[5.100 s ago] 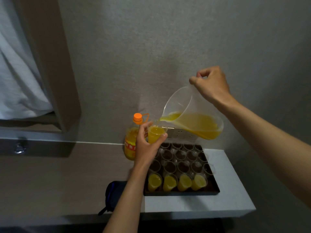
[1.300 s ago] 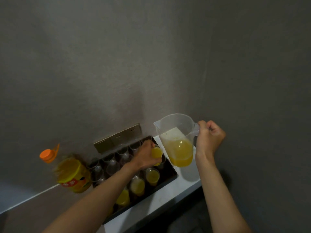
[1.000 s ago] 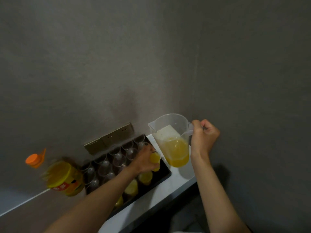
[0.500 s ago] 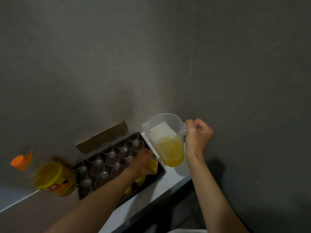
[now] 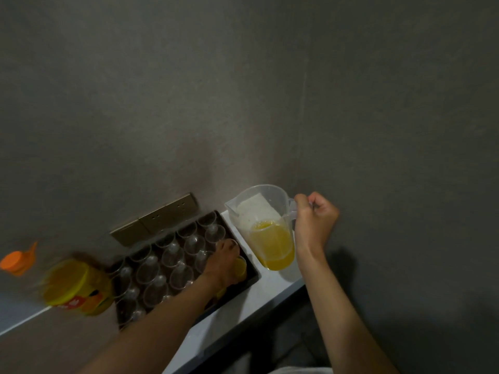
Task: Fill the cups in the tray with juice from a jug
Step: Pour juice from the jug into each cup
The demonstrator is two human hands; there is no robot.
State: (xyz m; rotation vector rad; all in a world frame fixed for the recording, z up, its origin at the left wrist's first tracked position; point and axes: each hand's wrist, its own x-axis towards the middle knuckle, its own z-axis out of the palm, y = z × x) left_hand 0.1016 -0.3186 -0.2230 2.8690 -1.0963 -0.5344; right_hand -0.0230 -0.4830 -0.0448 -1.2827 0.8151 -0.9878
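The left hand (image 5: 225, 259) grips a filled cup (image 5: 239, 267) at the tray's (image 5: 249, 276) three-o'clock edge while the right hand (image 5: 314, 224) holds the jug (image 5: 266, 228) upright by its handle, an empty cup likely next.

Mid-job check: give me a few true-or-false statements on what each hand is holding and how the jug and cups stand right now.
1. The right hand grips the handle of the clear plastic jug. True.
2. The jug is tipped and pouring. False: it is held upright, juice sitting in its lower half.
3. The left hand holds a small juice-filled plastic cup at the black tray. True.
4. Every cup in the tray is full. False: many clear cups look empty.
5. The yellow juice bottle has a green cap. False: the orange cap is orange.
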